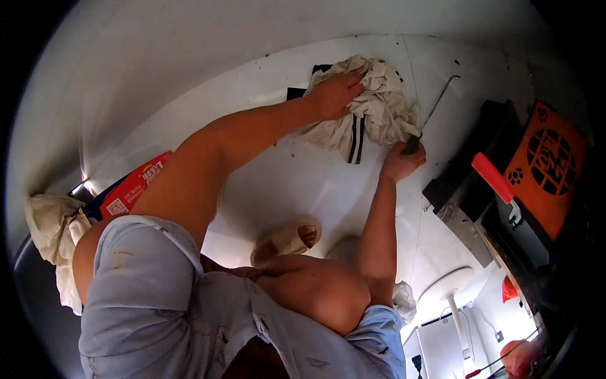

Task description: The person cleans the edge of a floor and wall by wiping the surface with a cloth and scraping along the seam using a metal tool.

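Observation:
A crumpled off-white cloth (385, 95) with black-and-white striped trim lies bunched on the pale floor, in the upper middle of the head view. My left hand (338, 95) is on top of its left side, its fingers curled into the folds. Just below the cloth's right corner, my right hand (404, 162) is closed around the dark handle of a long thin metal rod with a bent tip (439, 101). The rod points up and to the right, away from me. Part of its handle is hidden by my fingers.
A dark machine with an orange perforated panel (546, 167) and a red-handled lever (493, 179) stands at the right. To the left are a red printed box (142, 183) and a draped beige cloth (53, 234). A white round-based stand (451, 294) is lower right. Dark crumbs dot the floor.

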A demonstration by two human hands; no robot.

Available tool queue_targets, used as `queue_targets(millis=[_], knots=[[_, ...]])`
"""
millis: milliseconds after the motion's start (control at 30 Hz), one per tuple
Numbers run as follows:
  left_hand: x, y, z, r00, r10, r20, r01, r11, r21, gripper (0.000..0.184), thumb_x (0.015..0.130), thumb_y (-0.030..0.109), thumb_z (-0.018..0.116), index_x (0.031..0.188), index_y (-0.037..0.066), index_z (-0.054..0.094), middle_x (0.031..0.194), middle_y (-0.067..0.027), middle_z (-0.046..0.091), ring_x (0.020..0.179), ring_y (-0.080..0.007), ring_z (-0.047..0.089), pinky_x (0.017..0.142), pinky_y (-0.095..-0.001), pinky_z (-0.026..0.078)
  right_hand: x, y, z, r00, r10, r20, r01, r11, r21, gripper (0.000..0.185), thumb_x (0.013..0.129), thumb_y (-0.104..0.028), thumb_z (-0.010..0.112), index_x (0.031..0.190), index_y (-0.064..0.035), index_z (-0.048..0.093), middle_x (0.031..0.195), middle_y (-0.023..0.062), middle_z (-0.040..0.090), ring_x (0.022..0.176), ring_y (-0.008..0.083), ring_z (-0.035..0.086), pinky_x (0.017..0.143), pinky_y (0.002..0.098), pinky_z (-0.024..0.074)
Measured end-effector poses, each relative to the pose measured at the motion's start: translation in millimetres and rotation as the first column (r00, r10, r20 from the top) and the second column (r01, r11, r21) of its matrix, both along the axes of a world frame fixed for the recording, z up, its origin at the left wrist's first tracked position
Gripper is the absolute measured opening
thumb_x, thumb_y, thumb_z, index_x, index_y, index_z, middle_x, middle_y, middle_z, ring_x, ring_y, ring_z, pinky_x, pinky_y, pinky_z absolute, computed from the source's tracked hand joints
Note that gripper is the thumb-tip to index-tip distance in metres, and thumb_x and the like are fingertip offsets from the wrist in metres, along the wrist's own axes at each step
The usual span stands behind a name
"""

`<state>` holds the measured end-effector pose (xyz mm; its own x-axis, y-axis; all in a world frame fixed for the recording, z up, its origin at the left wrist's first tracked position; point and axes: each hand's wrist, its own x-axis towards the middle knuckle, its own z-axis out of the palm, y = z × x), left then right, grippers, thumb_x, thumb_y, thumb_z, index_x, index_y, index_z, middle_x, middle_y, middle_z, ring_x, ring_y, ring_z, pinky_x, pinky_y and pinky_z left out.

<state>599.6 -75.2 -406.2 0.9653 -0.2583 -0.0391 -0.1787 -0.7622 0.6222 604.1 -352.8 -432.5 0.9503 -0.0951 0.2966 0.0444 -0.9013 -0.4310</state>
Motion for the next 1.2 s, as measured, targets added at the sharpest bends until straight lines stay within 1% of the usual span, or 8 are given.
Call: queue_targets(millis=[67,167,333,400,633,933,1067,1200], knots=[[-13,1,0,0.999,-0.031,0.02,0.031,0.999,-0.011,0.06,0.073,0.008,0.077,0.127,-0.002,0.054,0.15,-0.0284,0.04,0.144,-0.042,0.034,0.12,-0.0485,0.031,4,-1,8,1.0,0.003,0.003,-0.003,0.999,-0.048,0.049,0.084,-0.007,0.066,0.129,0.0034,0.05,0.116,0.022,0.056,0.108,0.041,0.053,0.089,0.0503,0.0484],[-43,1,-4,0.994,-0.055,0.09,0.057,0.998,-0.021,0.054,0.072,0.008,0.077,0.121,-0.003,0.057,0.15,-0.0263,0.041,0.147,-0.039,0.033,0.12,-0.0489,0.032,17,31,49,0.973,-0.227,-0.03,0.21,0.937,-0.278,0.047,0.084,-0.011,0.068,0.127,0.0009,0.055,0.118,0.0222,0.059,0.111,0.0389,0.055,0.098,0.0465,0.0458],[-77,-7,11,0.997,-0.08,0.004,0.08,0.993,0.091,0.054,0.075,0.015,0.075,0.124,-0.002,0.057,0.156,-0.0236,0.037,0.151,-0.0349,0.027,0.123,-0.048,0.025,105,72,47,0.884,0.467,0.019,-0.457,0.872,-0.174,0.056,0.087,-0.004,0.065,0.14,-0.0016,0.052,0.134,0.0206,0.057,0.121,0.0376,0.055,0.102,0.0475,0.0456],[-79,-11,10,0.998,-0.059,0.001,0.058,0.988,0.14,0.055,0.076,0.018,0.074,0.125,0.0,0.058,0.158,-0.0216,0.035,0.152,-0.0328,0.025,0.125,-0.0459,0.022,133,96,28,0.86,0.506,-0.074,-0.511,0.845,-0.159,0.059,0.088,-0.006,0.063,0.145,-0.0062,0.049,0.135,0.018,0.056,0.12,0.0368,0.055,0.101,0.0483,0.0466],[-75,-10,17,0.998,-0.045,-0.047,0.05,0.991,0.125,0.054,0.076,0.019,0.073,0.124,0.001,0.058,0.157,-0.02,0.037,0.152,-0.0305,0.026,0.125,-0.0448,0.022,174,127,12,0.853,0.376,-0.361,-0.49,0.815,-0.31,0.063,0.089,-0.009,0.063,0.149,-0.0121,0.045,0.141,0.0109,0.048,0.123,0.0343,0.051,0.099,0.0473,0.0484],[-80,-10,8,0.999,-0.048,0.011,0.047,0.994,0.103,0.054,0.078,0.022,0.075,0.125,0.001,0.057,0.157,-0.0184,0.037,0.152,-0.0313,0.024,0.125,-0.0457,0.022,177,139,22,0.85,0.236,-0.472,-0.485,0.7,-0.524,0.059,0.092,-0.017,0.067,0.147,-0.0165,0.047,0.141,0.0087,0.049,0.123,0.0322,0.054,0.098,0.0448,0.0528],[-80,-8,20,0.997,-0.053,0.048,0.045,0.989,0.14,0.054,0.079,0.02,0.074,0.127,0.002,0.056,0.156,-0.0181,0.038,0.151,-0.0319,0.027,0.124,-0.0463,0.026,156,117,17,0.895,0.372,-0.244,-0.423,0.882,-0.208,0.034,0.09,-0.01,0.063,0.123,-0.008,0.067,0.121,0.0133,0.065,0.111,0.0336,0.062,0.095,0.0433,0.0543],[-85,-6,10,0.987,0.037,0.156,-0.031,0.999,-0.043,0.05,0.075,0.01,0.074,0.121,0.002,0.057,0.151,-0.0194,0.043,0.143,-0.035,0.04,0.12,-0.046,0.033,106,101,14,0.958,0.264,-0.111,-0.249,0.96,0.131,0.017,0.09,-0.016,0.067,0.1,-0.002,0.07,0.096,0.015,0.071,0.093,0.0352,0.066,0.084,0.0438,0.0534]])
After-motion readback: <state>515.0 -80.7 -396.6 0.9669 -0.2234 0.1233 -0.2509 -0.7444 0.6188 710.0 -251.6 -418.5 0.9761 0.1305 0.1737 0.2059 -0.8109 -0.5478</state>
